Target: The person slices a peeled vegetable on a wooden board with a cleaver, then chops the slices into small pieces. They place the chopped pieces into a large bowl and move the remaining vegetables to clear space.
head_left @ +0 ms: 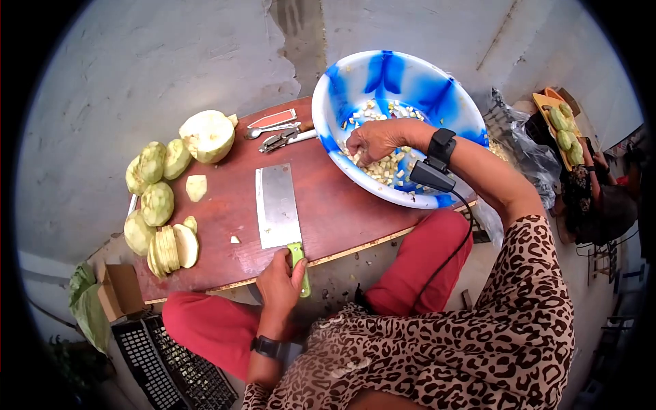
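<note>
My left hand (279, 283) is closed around the green handle (296, 263) of a cleaver. Its broad steel blade (278, 205) lies flat on the reddish-brown table (225, 222). Over at the right, my right hand (374, 141) reaches into a blue-and-white basin (471, 113), low over small pale diced pieces (388, 166). Its fingers are curled downward, and what they hold, if anything, is hidden. Left of the blade sit several peeled pale-green vegetables or fruits (157, 203), a large cut one (207, 137), a stack of slices (164, 250) and a single loose chunk (196, 188).
A peeler-like metal tool (280, 139), a spoon (266, 129) and a small red-and-white packet (273, 118) lie by the basin. A black crate (160, 359) and cardboard box (121, 290) stand below left. Another person (598, 198) sits far right, near a yellow tray (544, 102).
</note>
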The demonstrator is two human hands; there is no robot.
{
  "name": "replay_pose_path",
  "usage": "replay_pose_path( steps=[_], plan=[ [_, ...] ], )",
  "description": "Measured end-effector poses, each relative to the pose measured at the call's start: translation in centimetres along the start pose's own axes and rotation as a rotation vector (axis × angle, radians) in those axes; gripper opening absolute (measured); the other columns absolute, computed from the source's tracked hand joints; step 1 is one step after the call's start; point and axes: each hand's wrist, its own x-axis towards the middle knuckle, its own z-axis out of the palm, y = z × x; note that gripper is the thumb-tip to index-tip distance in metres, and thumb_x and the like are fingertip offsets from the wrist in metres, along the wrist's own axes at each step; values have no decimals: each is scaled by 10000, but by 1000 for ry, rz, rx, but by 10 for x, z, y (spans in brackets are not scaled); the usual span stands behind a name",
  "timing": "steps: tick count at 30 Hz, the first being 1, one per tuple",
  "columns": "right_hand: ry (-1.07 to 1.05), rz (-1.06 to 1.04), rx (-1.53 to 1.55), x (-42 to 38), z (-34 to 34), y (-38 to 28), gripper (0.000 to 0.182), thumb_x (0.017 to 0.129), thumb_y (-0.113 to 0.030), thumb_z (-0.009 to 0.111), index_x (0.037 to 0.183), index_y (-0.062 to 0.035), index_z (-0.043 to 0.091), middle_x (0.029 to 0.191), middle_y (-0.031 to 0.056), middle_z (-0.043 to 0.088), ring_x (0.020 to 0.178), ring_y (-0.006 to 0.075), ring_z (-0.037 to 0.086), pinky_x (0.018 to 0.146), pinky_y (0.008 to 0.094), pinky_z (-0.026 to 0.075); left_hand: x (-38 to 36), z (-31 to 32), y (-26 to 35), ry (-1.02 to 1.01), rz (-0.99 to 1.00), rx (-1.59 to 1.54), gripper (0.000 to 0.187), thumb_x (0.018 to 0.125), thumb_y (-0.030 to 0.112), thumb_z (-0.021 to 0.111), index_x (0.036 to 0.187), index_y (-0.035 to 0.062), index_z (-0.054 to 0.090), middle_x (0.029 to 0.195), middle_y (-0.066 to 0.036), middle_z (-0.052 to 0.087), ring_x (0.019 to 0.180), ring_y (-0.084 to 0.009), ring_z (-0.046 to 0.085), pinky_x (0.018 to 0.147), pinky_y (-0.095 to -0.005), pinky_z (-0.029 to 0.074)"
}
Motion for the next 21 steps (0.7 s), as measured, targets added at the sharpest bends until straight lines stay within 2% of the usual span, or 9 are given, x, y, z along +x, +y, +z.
replay_pose_path(
  steps=[2,4,7,10,13,17,18,20,21],
  plan=[
    [28,93,169,-27,-2,17,453,828,-315,730,1216,-111,617,1176,134,640,1076,307,622,920,397,479,1,2,-1,9,4,0,345,851,320,733,1034,50,621,661,-92,606,583,-279,617,549,-384,477],
    [224,136,-95,-54,-7,48,490,840,-354,695,1222,-56,618,1201,185,641,1108,331,616,934,404,485,0,3,0,16,-3,-8,335,846,310,741,1028,55,622,667,-92,617,584,-276,623,550,-383,481],
    [370,391,-142,-93,-5,93,487,814,-300,666,1171,27,616,1140,241,653,1055,380,630,917,429,496,1,4,-1,27,-3,-17,316,845,294,746,1024,63,626,669,-90,625,584,-270,630,550,-382,484],
    [341,627,-217,-113,16,122,466,802,-295,661,1093,68,629,1123,272,645,1047,397,627,898,445,502,1,4,0,24,-16,-16,310,847,295,743,1020,66,626,663,-88,623,577,-272,627,547,-385,482],
    [198,627,-201,-120,53,106,506,792,-327,668,1019,123,630,1092,308,637,1051,408,621,875,454,510,0,5,0,27,-15,-11,306,856,303,733,1015,65,623,665,-95,621,580,-289,622,546,-399,479],
    [-80,465,22,-98,75,58,556,830,-397,677,1153,54,627,1082,256,669,975,339,654,851,397,500,1,6,1,45,-10,-8,305,865,308,722,1018,65,621,674,-109,624,597,-308,624,557,-413,478],
    [-12,439,107,-100,73,39,601,861,-401,665,1259,40,570,1145,214,655,1021,290,634,844,382,511,1,6,1,41,-3,2,307,866,309,721,1018,63,619,676,-112,627,600,-312,624,561,-416,479],
    [95,368,641,-106,67,31,629,885,-400,653,1348,1,507,1211,146,628,1068,243,608,847,356,517,2,5,1,30,11,22,310,868,311,718,1019,59,616,681,-119,631,605,-319,625,568,-421,480],
    [216,346,713,-113,58,22,583,884,-411,646,1287,0,548,1097,101,653,1028,200,625,771,365,521,4,2,1,-21,-6,9,307,871,304,715,1021,54,616,684,-123,633,607,-323,624,571,-423,480]
  ],
)
